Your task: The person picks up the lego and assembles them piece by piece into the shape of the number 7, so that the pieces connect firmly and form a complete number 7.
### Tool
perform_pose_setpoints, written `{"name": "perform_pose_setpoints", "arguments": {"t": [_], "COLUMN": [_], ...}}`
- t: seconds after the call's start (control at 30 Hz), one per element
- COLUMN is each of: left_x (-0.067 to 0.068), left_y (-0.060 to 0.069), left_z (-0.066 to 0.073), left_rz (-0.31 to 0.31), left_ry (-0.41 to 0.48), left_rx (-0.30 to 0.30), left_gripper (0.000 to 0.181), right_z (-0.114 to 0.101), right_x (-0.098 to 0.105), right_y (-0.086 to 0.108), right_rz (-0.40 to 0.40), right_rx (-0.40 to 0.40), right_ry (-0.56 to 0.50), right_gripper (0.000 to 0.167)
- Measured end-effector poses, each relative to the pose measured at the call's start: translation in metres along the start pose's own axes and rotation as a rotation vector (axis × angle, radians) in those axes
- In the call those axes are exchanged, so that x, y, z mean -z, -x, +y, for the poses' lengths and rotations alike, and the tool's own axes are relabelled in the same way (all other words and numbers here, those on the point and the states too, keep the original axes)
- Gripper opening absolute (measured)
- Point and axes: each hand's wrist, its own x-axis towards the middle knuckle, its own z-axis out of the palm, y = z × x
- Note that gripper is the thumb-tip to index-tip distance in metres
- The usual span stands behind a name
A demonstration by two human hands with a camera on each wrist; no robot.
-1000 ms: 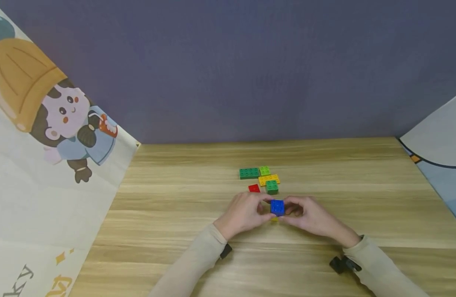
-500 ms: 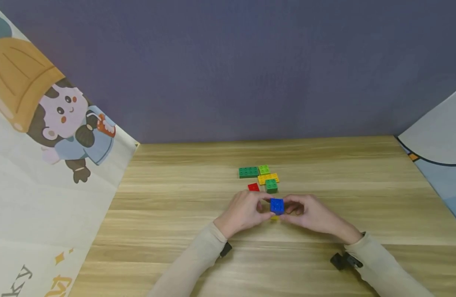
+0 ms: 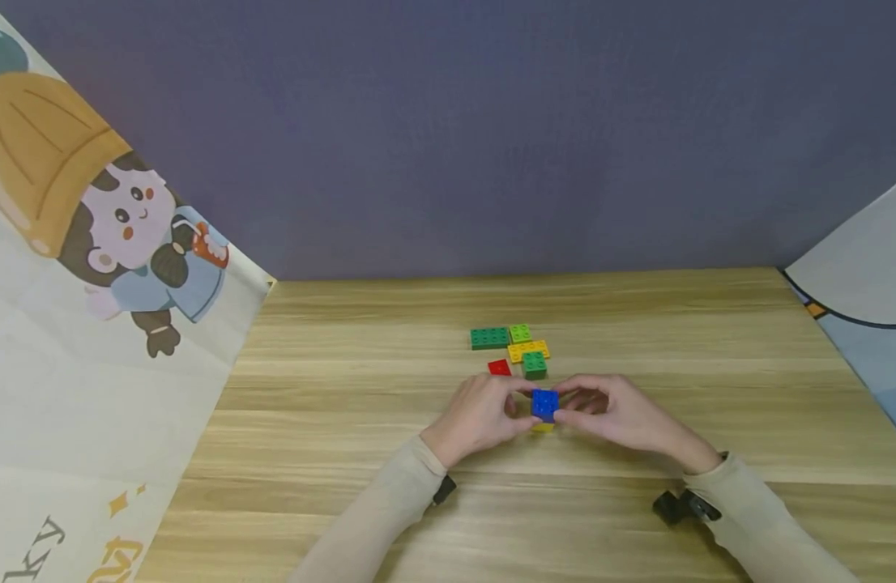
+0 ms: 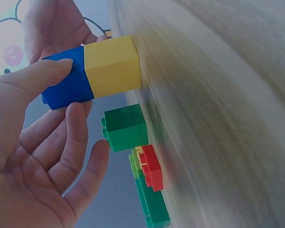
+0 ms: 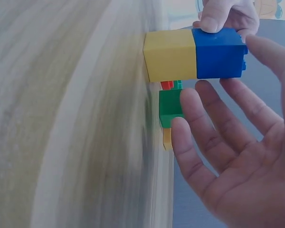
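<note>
A blue building brick [image 3: 545, 405] sits flush on top of a yellow brick [image 4: 113, 67], which stands upright on the wooden table. My left hand [image 3: 483, 413] pinches the blue brick, thumb [image 4: 57, 71] on its near face and fingers on the far side. From the other side my right hand [image 3: 616, 411] spans the same brick, its thumb at the near edge and its index finger at the far edge. The other right fingers [image 5: 213, 123] spread loosely beside the stack. A green brick [image 3: 535, 365] stands just beyond the hands.
Behind the hands lie a red brick [image 3: 499, 368], a flat yellow brick [image 3: 528, 351], a lime brick [image 3: 520, 333] and a long dark green brick [image 3: 488, 338]. A dark wall [image 3: 492, 146] rises behind the table [image 3: 331, 348].
My right hand has shifted slightly up and away from me, its thumb moving higher along the blue brick. More of the yellow brick shows below. My left hand stays in place.
</note>
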Motion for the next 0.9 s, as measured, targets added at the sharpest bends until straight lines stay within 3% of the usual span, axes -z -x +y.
{"name": "perform_pose_setpoints", "arguments": {"t": [0.5, 0.9], "left_x": [0.001, 0.001], "left_y": [0.002, 0.002], "left_z": [0.0, 0.002], "left_rz": [0.0, -0.005], "left_ry": [0.0, -0.001], "left_rx": [0.011, 0.019], "left_gripper": [0.044, 0.044], "right_z": [0.003, 0.007], "right_x": [0.002, 0.004], "right_y": [-0.009, -0.016], "right_rz": [0.148, 0.189], "right_rx": [-0.043, -0.086], "right_ry": [0.035, 0.0], "right_gripper": [0.025, 0.029]}}
